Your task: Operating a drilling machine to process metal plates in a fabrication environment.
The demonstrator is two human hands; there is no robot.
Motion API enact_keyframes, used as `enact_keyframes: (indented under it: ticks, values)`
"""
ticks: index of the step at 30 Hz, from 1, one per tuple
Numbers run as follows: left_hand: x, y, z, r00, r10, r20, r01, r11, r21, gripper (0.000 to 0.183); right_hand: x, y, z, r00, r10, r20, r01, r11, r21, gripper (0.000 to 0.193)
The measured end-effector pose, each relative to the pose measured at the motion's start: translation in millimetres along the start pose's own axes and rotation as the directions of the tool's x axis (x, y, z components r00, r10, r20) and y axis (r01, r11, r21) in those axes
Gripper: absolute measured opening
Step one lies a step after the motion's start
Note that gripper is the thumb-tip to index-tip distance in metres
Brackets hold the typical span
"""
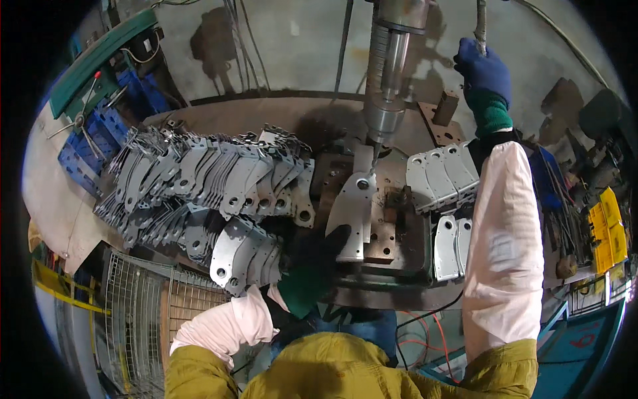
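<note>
My right hand, in a blue glove with a green cuff, is raised and wrapped round a drill press lever. My left hand, in a dark glove, grips the lower left edge of a curved grey metal plate; shadow hides most of its fingers. The plate lies on a drilled steel fixture under the drill chuck. A thin drill bit points down close to the plate's upper end, near its round hole; I cannot tell whether they touch.
Many similar plates are stacked left of the fixture. More plates stand in rows at its right. A wire basket is at the lower left. Yellow bins sit far right. An orange cable runs below the table.
</note>
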State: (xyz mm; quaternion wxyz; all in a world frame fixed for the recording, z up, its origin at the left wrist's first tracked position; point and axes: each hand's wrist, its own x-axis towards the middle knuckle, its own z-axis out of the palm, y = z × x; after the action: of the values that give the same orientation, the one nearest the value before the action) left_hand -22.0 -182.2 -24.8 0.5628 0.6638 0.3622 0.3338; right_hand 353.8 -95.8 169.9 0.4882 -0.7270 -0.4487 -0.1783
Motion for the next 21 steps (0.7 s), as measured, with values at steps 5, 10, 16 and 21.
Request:
enact_keyframes:
  ticks: [5,10,16,21]
  values:
    - [0.6,-0.4,2.7,0.997,0.051,-0.058,-0.052,0.999,-0.014,0.042,15.7,3.7,20.7,0.975,0.113,-0.189,-0.090,0.988,0.128,0.042]
    - [1.4,31.3,3.5,0.958,-0.284,0.027,0.282,0.927,-0.249,0.039,20.2,32.3,17.9,0.846,-0.476,-0.241,0.361,0.843,-0.399,0.047]
    - [1.0,22.2,2.4,0.967,-0.252,0.037,0.253,0.936,-0.245,0.038,15.1,15.7,30.2,0.926,-0.191,-0.325,0.201,0.980,-0.003,0.038]
    - [0.8,19.4,-3.7,0.967,-0.248,0.056,0.254,0.935,-0.249,0.038,10.5,-6.3,29.9,0.953,0.084,-0.292,0.001,0.960,0.278,0.041]
